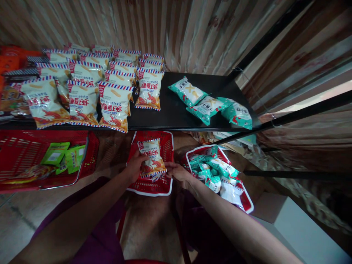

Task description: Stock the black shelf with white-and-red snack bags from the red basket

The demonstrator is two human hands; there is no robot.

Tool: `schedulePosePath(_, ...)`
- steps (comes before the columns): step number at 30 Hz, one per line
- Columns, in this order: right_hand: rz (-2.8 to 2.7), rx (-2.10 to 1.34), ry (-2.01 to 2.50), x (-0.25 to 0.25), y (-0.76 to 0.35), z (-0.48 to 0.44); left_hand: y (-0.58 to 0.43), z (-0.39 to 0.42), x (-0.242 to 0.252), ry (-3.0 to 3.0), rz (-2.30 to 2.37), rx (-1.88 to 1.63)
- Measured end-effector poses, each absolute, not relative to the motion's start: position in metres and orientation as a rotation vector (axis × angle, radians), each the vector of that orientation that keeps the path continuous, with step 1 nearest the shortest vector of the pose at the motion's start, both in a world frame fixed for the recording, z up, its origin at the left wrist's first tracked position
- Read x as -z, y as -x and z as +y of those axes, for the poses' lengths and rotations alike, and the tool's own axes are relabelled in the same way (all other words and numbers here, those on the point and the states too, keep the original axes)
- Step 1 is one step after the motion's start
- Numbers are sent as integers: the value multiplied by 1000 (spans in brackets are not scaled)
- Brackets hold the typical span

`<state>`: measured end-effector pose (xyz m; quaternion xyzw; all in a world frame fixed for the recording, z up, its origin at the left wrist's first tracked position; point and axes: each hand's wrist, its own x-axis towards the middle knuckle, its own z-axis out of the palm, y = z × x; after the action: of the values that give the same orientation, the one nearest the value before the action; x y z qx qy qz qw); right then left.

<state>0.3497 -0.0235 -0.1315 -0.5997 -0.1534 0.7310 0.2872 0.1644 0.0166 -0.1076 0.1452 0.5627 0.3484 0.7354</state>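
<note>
Over the middle basket (pixel 166 146), the left hand (pixel 134 167) grips a snack bag (pixel 151 156), likely for steadiness, with the right hand (pixel 179 173) (whether pinching, unclear) at its lower corner.

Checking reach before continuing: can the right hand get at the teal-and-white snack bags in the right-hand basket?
Probably yes: the right hand is beside that red basket, whose open top leaves the teal-and-white snack bags exposed; nothing seems in between.

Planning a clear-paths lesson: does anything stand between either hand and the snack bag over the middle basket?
Nothing visible does: the left hand holds the snack bag; the right hand is at its lower right corner.
</note>
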Motion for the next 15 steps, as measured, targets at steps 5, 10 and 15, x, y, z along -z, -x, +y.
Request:
schedulePosePath(5, -316, -1742, 1558, 131, -363, 1, -166, 10, 100, -445, 1260, -623)
schedulePosePath(10, -367, -1768, 1402, 123, -355, 10, -169, 3, 95, -568, 1299, -504)
schedulePosePath(15, -407, -1784, 1411, 122, -351, 12, -169, 2, 92, -662, 1279, -428)
